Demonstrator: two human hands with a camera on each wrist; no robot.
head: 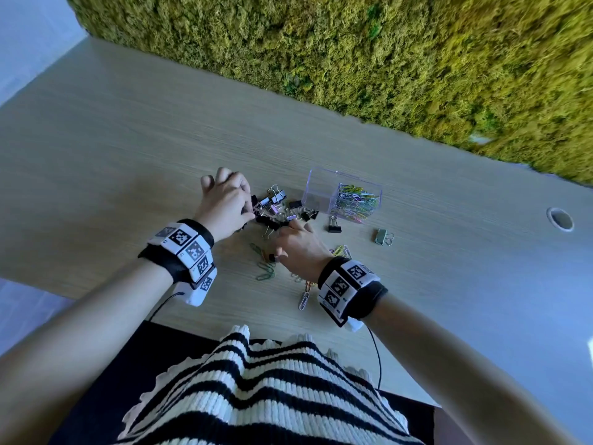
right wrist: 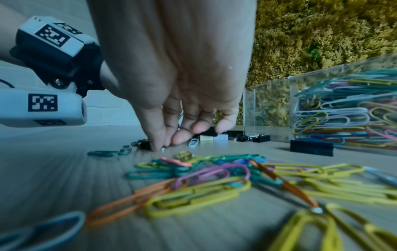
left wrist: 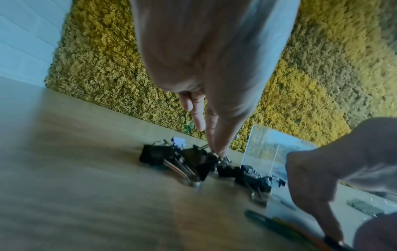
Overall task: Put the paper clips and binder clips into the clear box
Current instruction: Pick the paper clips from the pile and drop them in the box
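Moss [head: 401, 59] in yellow-green tufts covered the wall behind a pale wooden table [head: 128, 155], where the clear box [head: 321, 187] stood open, its right compartment heaped with coloured paper clips [head: 354, 200] and its left compartment bare. Just left of the box lay a heap of binder clips [head: 276, 207], mostly black with a few pastel ones among them; one black binder clip [head: 333, 224] stood alone in front of the box and a green binder clip [head: 383, 236] lay further to the right, apart from the rest. Loose paper clips [right wrist: 214, 175] in yellow, teal, orange and purple were scattered on the table nearer the person, under and beside the right wrist. The left hand [head: 224, 203] reached down into the left edge of the binder-clip heap, its fingertips drawn together on the clips there, though which clip it gripped could not be told. The right hand [head: 296, 245] was lowered to the table at the near edge of the heap, its thumb and fingers [right wrist: 158, 135] bunched together and pinching a small dark clip [right wrist: 144, 145] against the wood. Both wrists wore bands with black-and-white markers [head: 189, 248], and a striped knitted top [head: 256, 396] filled the lower edge of the head view.
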